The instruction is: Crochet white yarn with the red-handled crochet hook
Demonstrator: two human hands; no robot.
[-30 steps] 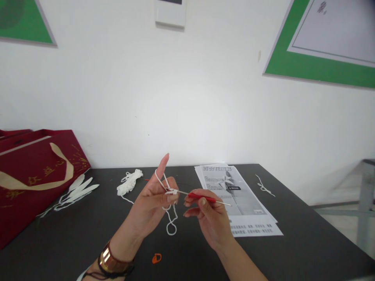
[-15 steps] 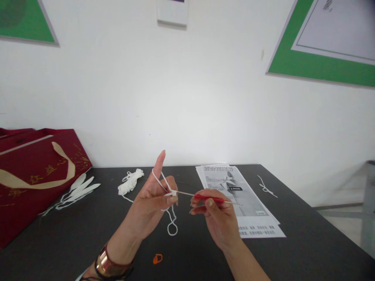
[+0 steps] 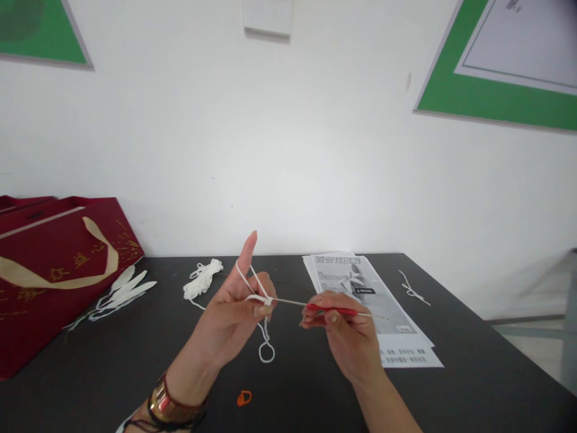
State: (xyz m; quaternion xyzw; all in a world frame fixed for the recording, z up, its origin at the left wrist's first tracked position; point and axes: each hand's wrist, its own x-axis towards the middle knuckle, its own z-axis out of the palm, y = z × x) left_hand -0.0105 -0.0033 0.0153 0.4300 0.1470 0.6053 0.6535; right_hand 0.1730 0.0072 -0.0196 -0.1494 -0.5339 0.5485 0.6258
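Note:
My left hand (image 3: 238,307) pinches a small piece of white crochet work (image 3: 267,300) between thumb and fingers. Its index finger points up with the white yarn (image 3: 258,279) looped round it, and a loose end dangles below the hand in a small loop. In my right hand (image 3: 347,334) is a crochet hook (image 3: 336,310) with a red grip, held nearly level. The hook's thin metal shaft reaches left to the stitches at my left fingertips; its tip is too small to make out there. Behind my left wrist lies a bundle of white yarn (image 3: 204,279).
An orange stitch marker (image 3: 244,398) lies near the front of the black table (image 3: 180,367). Printed sheets (image 3: 408,355) lie behind my right hand, a short knotted yarn piece (image 3: 412,291) to their right. White crocheted petals (image 3: 128,288) rest beside a dark red paper bag (image 3: 67,270).
My right hand has moved to the right with the hook, showing more of its shaft. My left hand keeps its pinch on the work. The view has shifted slightly.

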